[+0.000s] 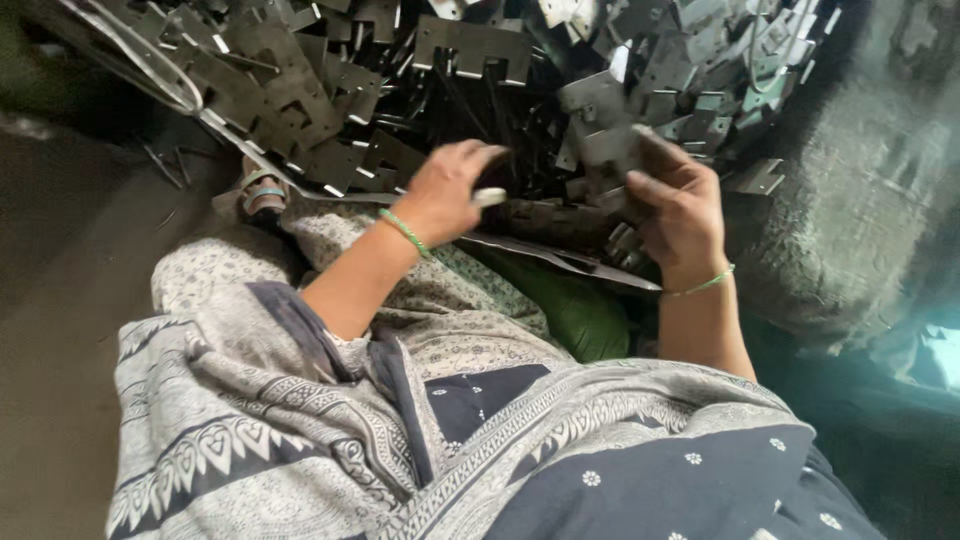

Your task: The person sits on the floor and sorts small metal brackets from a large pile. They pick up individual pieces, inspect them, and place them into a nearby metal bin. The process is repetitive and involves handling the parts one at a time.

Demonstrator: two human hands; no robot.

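The right hand (680,205) is gripping a grey stamped metal plate (605,140) at the heap (330,90), while the left hand (445,190) is pinching a small pale piece (489,197).

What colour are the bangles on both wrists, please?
Green, on the left wrist and right wrist; head view.

viewpoint: a single camera sat on the seated person's head, above the lap.
direction: it looked steeply down and forward, past the patterned cloth (300,400) toward the heap of grey metal pieces (450,90).
tilt: the frame leaned, the floor (60,300) running up the left side.
nearness: close; left hand (445,190) and right hand (680,205) filled the middle.
shared ground: none, only one view was there.
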